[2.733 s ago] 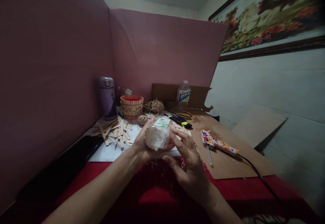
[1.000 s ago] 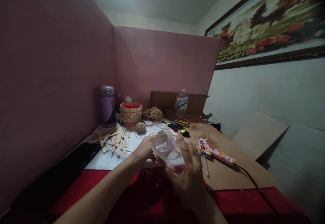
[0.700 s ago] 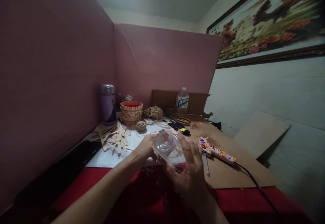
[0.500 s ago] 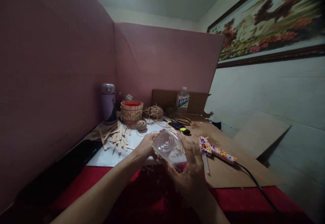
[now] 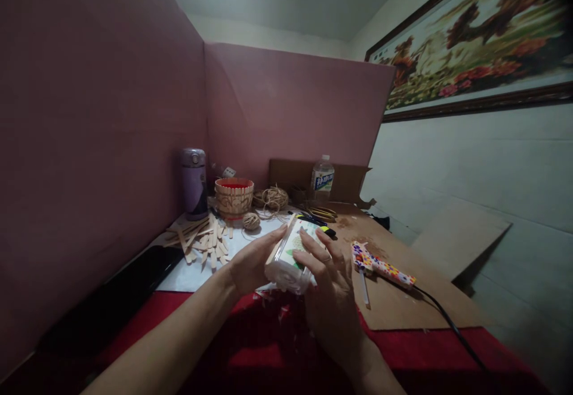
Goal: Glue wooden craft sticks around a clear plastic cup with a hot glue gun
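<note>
A clear plastic container [image 5: 289, 258] with a white and green printed label is tilted between my hands, its clear base toward me. My left hand [image 5: 253, 262] grips its left side, where a strip of pale wood shows. Across the label and right side lie the fingers of my right hand [image 5: 329, 275], one of them wearing a ring. Beyond the hands is a black and yellow cutter [image 5: 329, 231], partly hidden. Loose wooden sticks [image 5: 210, 241] are heaped on white paper [image 5: 174, 275] to the left.
Behind stand a purple flask [image 5: 194, 183], a stick-covered bowl [image 5: 234, 198], twine [image 5: 274, 197], a small twine ball [image 5: 251, 221] and a plastic bottle [image 5: 323, 179]. A flowered glue gun [image 5: 380, 267] with a black cable lies on cardboard [image 5: 403, 308] at the right.
The container has been turned, so its label now shows where its round-ringed clear face was. My right fingers have moved onto the label.
</note>
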Demonstrator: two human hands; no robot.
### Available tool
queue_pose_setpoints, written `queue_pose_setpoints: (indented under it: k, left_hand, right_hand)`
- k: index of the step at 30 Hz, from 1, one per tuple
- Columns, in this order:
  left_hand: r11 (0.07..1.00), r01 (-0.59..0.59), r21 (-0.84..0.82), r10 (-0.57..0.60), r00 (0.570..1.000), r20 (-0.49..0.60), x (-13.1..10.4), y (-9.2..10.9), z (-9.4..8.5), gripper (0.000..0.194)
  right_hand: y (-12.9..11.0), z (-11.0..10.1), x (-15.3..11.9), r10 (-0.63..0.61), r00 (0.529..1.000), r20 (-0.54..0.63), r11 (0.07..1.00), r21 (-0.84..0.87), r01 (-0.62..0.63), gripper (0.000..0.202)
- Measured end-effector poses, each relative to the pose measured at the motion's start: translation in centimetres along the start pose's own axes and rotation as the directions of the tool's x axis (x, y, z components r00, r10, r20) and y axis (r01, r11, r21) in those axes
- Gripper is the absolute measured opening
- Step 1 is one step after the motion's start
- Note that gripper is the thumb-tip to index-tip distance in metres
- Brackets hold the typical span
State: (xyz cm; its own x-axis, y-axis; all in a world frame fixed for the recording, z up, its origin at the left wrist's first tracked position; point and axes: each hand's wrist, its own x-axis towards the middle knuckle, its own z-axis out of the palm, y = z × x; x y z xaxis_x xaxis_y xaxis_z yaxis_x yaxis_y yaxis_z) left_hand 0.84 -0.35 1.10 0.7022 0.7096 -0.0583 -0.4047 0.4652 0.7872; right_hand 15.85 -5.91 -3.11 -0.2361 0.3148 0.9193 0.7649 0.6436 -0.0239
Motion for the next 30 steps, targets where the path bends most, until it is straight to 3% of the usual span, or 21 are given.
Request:
queue_pose_setpoints:
  k: [2,4,7,8,10,17,21,27,30]
  left_hand:
    - [0.993,-0.099,0.068,0.100,0.995,-0.009,0.1,0.2,-0.1,0.036]
    - [0.940,-0.262,0.218,0.285,0.955,-0.080,0.4,0.5,-0.6,0.043]
    - [0.758,-0.418,0.501,0.578,0.786,-0.218,1.0,0.9,-1.7,0.066]
    - [0.709,-0.421,0.566,0.634,0.732,-0.248,1.1,1.1,-2.1,0.078]
    - [0.653,-0.395,0.646,0.676,0.689,-0.262,1.4,1.3,-2.8,0.091]
    - [0.520,-0.263,0.813,0.728,0.634,-0.260,2.1,1.7,-4.2,0.083]
    - [0.515,-0.163,0.842,0.684,0.670,-0.289,2.5,1.4,-4.9,0.059]
    - [0.649,-0.186,0.738,0.531,0.805,-0.264,1.9,1.4,-4.9,0.060]
    - [0.687,-0.179,0.704,0.476,0.843,-0.251,1.6,1.6,-5.0,0.051]
  right_hand:
    - [0.0,0.1,-0.1,0.034,0.999,0.008,0.999,-0.019,-0.034,0.051]
    - [-0.1,0.0,0.0,0.100,0.995,-0.005,0.995,-0.021,-0.100,0.056]
    - [0.0,-0.1,0.2,0.205,0.973,-0.102,0.979,-0.004,-0.206,0.053]
    - [0.1,-0.1,0.2,0.230,0.963,-0.141,0.973,0.002,-0.232,0.051]
    - [0.3,-0.2,0.3,0.270,0.944,-0.191,0.962,0.010,-0.273,0.047]
    - [0.4,0.0,0.2,0.315,0.932,-0.181,0.949,0.028,-0.315,0.033]
    - [0.4,0.0,0.2,0.333,0.929,-0.160,0.943,0.037,-0.331,0.025]
    - [0.6,-0.1,0.2,0.379,0.909,-0.175,0.925,0.074,-0.372,0.021]
    - [0.7,-0.1,0.1,0.412,0.891,-0.192,0.911,0.097,-0.401,0.019]
